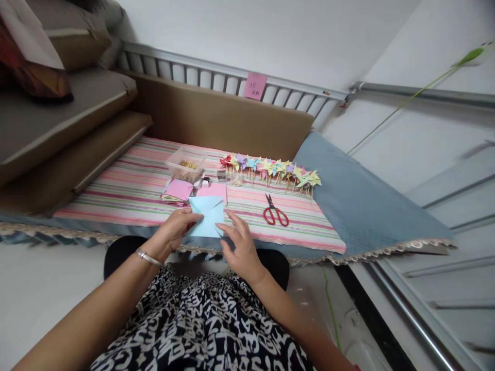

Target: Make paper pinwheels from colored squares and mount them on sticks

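Note:
A square sheet of light blue paper (209, 220), with slits running in from its corners, is pinched at its left edge by my left hand (178, 226). My right hand (238, 242) is at the sheet's right edge, its fingers spread and curved; whether a fingertip touches the paper is hard to tell. Red-handled scissors (275, 212) lie on the striped cloth to the right, blades pointing away. Just beyond the blue sheet is a pink paper square (215, 190). A stack of coloured paper squares (178, 190) sits to its left.
A clear plastic box (185, 164) holds small wooden sticks. Several paper pinwheels (270, 170) on sticks stand in a row behind small containers (236, 179). A brown board (216, 116) leans along the back, with grey-brown cushions (62, 118) piled at left.

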`<state>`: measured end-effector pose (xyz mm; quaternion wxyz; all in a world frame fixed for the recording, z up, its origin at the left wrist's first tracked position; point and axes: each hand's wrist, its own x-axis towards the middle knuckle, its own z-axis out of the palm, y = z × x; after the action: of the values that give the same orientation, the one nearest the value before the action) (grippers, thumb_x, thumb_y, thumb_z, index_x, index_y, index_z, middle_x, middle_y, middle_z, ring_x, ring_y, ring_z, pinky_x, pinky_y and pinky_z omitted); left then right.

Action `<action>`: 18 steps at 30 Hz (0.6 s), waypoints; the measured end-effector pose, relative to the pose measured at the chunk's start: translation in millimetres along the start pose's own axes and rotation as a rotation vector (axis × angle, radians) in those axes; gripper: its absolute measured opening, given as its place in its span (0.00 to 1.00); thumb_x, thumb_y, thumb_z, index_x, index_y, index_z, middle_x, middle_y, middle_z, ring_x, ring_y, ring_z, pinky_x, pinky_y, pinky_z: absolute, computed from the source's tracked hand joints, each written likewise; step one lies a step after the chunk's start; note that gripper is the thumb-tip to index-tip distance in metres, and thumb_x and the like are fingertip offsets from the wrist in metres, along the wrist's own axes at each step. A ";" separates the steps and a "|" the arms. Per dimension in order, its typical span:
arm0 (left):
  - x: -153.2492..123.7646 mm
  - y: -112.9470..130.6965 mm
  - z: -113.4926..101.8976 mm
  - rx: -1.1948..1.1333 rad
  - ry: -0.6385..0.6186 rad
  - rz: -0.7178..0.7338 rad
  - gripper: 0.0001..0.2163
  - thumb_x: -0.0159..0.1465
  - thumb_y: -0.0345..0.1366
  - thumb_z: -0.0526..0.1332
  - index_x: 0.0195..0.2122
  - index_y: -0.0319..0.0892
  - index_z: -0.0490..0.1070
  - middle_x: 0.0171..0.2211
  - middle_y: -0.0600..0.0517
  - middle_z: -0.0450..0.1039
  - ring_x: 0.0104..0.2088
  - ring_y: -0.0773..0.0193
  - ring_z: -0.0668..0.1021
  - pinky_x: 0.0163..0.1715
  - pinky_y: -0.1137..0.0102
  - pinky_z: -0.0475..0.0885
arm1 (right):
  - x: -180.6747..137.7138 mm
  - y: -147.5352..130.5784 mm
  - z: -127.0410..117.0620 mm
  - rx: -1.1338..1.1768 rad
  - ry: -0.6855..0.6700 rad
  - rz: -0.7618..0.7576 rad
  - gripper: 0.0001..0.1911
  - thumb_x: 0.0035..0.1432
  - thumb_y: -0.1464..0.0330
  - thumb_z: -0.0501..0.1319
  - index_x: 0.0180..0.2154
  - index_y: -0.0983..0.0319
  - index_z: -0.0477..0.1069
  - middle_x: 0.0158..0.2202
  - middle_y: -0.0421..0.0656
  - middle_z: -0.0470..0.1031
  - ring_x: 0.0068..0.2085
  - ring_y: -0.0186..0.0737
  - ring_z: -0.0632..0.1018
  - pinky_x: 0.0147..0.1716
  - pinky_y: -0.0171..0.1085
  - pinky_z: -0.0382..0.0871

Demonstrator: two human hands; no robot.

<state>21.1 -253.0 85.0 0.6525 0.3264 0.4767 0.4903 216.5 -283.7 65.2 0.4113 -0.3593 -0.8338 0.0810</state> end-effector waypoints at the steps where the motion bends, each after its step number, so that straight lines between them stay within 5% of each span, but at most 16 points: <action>1: -0.3 0.0 1.2 0.007 0.010 -0.002 0.07 0.43 0.32 0.69 0.23 0.37 0.73 0.18 0.53 0.74 0.18 0.67 0.72 0.21 0.72 0.66 | 0.0 -0.8 1.1 -0.022 -0.008 -0.014 0.23 0.55 0.78 0.55 0.52 0.58 0.66 0.62 0.49 0.55 0.60 0.48 0.60 0.57 0.52 0.60; 10: -4.9 2.4 7.5 0.086 0.053 0.018 0.10 0.41 0.34 0.69 0.24 0.37 0.73 0.19 0.51 0.74 0.20 0.65 0.72 0.22 0.71 0.65 | 6.8 3.3 2.8 -0.013 0.070 -0.033 0.06 0.57 0.72 0.58 0.35 0.58 0.74 0.58 0.48 0.62 0.58 0.47 0.63 0.56 0.53 0.61; 18: -5.0 -6.2 10.4 0.161 0.021 0.042 0.09 0.43 0.36 0.68 0.23 0.38 0.72 0.17 0.54 0.69 0.17 0.69 0.67 0.19 0.73 0.58 | 13.9 2.7 6.4 0.106 0.057 0.166 0.03 0.54 0.69 0.63 0.30 0.58 0.76 0.58 0.47 0.64 0.61 0.49 0.61 0.57 0.54 0.56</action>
<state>32.6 -259.2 84.5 0.6086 0.3826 0.5146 0.4673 207.6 -271.5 68.6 0.4451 -0.4071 -0.7836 0.1488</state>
